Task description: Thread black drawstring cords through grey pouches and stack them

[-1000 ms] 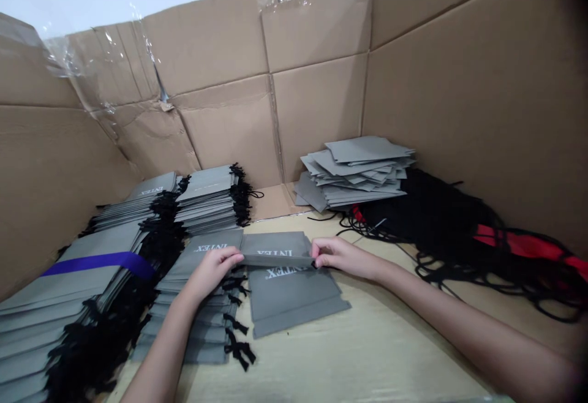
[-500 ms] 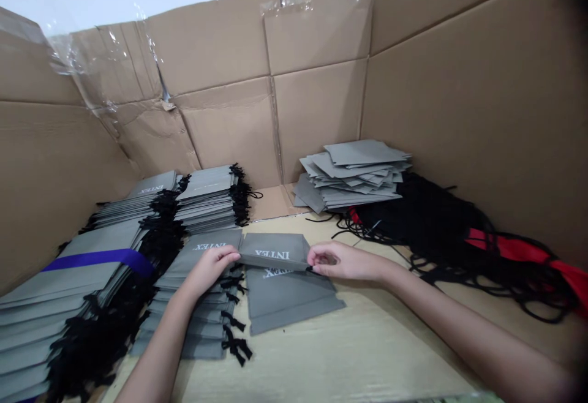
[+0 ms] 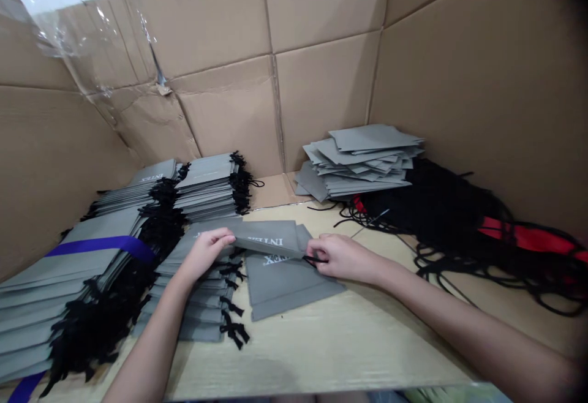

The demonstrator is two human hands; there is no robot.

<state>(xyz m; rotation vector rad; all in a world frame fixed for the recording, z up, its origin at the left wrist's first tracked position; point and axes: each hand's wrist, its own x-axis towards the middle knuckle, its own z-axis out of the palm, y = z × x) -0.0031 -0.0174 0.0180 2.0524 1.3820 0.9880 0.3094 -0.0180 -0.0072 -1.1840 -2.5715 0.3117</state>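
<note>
Several cardboard walls (image 3: 321,84) stand round the tabletop (image 3: 321,342). From nine to eleven o'clock run grey pouch stacks (image 3: 206,192) with black ties (image 3: 241,185); a cord heap (image 3: 441,201) lies at two, grey sheets (image 3: 372,139) at one. Mid-dial is one pouch (image 3: 266,247) (edge held straight): the left hand (image 3: 209,253) pinches its nine o'clock end, fingers (image 3: 224,236) closed; the right hand (image 3: 337,257), also closed, grips a black cord (image 3: 312,259) at three.
</note>
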